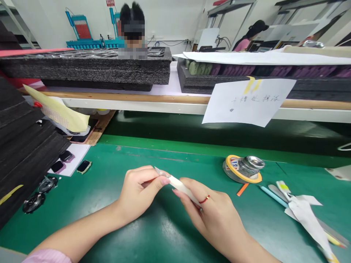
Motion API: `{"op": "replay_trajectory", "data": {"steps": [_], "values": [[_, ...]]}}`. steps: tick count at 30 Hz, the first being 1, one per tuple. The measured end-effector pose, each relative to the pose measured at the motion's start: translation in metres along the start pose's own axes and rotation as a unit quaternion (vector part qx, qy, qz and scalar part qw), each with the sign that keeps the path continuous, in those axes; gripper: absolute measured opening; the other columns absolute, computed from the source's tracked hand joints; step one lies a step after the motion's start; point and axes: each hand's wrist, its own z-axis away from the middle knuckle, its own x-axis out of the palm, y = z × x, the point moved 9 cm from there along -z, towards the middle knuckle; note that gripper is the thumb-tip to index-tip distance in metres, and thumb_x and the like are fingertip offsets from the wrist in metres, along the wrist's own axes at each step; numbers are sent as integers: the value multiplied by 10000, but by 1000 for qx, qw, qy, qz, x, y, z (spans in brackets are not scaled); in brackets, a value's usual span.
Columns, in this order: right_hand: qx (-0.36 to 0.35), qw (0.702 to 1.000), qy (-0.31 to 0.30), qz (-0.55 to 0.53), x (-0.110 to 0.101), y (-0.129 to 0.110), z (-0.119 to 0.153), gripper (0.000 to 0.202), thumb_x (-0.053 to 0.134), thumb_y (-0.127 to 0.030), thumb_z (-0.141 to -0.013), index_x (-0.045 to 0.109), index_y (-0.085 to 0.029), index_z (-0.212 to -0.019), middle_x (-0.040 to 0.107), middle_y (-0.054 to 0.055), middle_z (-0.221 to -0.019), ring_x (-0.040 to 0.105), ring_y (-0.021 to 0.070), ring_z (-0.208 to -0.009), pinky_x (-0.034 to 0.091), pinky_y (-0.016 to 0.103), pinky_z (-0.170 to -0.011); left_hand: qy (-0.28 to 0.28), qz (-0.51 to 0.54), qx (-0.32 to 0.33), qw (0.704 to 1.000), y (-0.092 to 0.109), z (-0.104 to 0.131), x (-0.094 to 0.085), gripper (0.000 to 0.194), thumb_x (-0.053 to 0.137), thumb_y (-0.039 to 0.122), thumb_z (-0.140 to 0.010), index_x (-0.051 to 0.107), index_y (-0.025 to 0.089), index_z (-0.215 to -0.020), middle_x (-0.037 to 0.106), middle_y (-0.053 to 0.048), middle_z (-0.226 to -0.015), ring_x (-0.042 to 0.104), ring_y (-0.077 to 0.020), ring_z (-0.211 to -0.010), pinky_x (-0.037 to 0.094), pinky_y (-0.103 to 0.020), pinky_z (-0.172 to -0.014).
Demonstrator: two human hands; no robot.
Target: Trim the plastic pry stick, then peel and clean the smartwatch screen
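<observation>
Above the green table point(90, 226), my left hand point(142, 191) pinches the far end of a slim white strip-like piece point(183, 190), where a small pointed translucent tip sticks out. My right hand point(211, 212), with a red ring on one finger, grips the same white piece lower down between thumb and fingers. The piece slants from upper left to lower right between both hands. Its lower end is hidden by my right hand.
A metal-topped jar point(246, 166) sits inside a yellow tape roll point(230, 168). Tools and white wipes point(304, 215) lie right. Watch-like cases point(84, 167) lie left beside black foam trays point(22, 146). A shelf point(189, 104) crosses ahead; two people are beyond it.
</observation>
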Motion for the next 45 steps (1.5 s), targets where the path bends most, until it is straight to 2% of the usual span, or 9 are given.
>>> {"op": "replay_trajectory", "data": {"steps": [3,8,15,20,25,28,33,39,45], "values": [[16,1000,0,2,1,5,-2,201,400,-273,-1079,561,-152,-1089,652,-18,-702,522,82,-451,381,206,-440,6,-3,-24,1000,-6,0,0,202,684,281,-917,796,215,-762,661,27,-612,488,-78,-529,361,-186,-504],[51,997,-1,-53,-7,15,-6,183,393,-284,-1079,537,-173,-1062,644,-26,-691,514,74,-447,353,189,-416,-25,31,-84,996,-12,0,6,283,580,332,-966,764,208,-790,638,8,-653,528,-112,-619,393,-212,-574],[41,992,-61,-103,-1,6,-3,141,458,-248,-1048,588,-195,-1043,633,-39,-699,458,76,-455,357,188,-432,-76,72,-126,986,-8,6,12,354,481,308,-994,578,176,-680,745,-52,-1096,560,-111,-661,364,-250,-538],[41,993,-53,-98,0,7,-2,138,468,-242,-1044,596,-192,-1061,638,-38,-702,479,79,-469,368,189,-446,-66,60,-85,992,0,6,9,334,474,251,-1000,581,184,-691,755,-30,-1040,657,-151,-924,444,-231,-704],[17,998,-26,-59,-3,2,-3,149,454,-255,-1055,581,-180,-1077,665,-25,-719,511,72,-461,369,188,-444,-49,72,-48,995,5,4,7,314,538,272,-990,660,195,-711,773,-12,-996,620,-110,-728,440,-216,-628],[0,999,-4,-37,-6,-2,-2,158,437,-261,-1061,562,-169,-1091,649,-29,-686,498,70,-437,366,189,-437,-34,78,-50,995,3,3,7,286,571,298,-983,735,205,-769,759,-9,-846,633,-122,-713,456,-217,-637],[23,997,-23,-63,-2,2,-3,158,422,-265,-1063,551,-175,-1056,594,-44,-614,483,82,-431,342,198,-418,-9,61,-54,997,0,2,3,383,627,372,-948,662,178,-620,479,31,-498,388,-104,-481,295,-250,-466],[25,996,-22,-85,-4,3,-5,114,440,-235,-1054,545,-191,-1047,641,-34,-676,500,73,-446,343,198,-428,-52,70,-101,991,-3,5,9,453,549,385,-984,552,185,-578,736,-54,-802,624,-165,-702,441,-263,-611],[32,992,-46,-116,-4,2,-4,107,457,-224,-1038,562,-204,-1027,601,-55,-652,451,79,-436,359,203,-443,-53,72,-96,991,2,8,8,414,541,370,-988,582,190,-617,771,-90,-1038,706,-216,-961,505,-256,-706]]}}
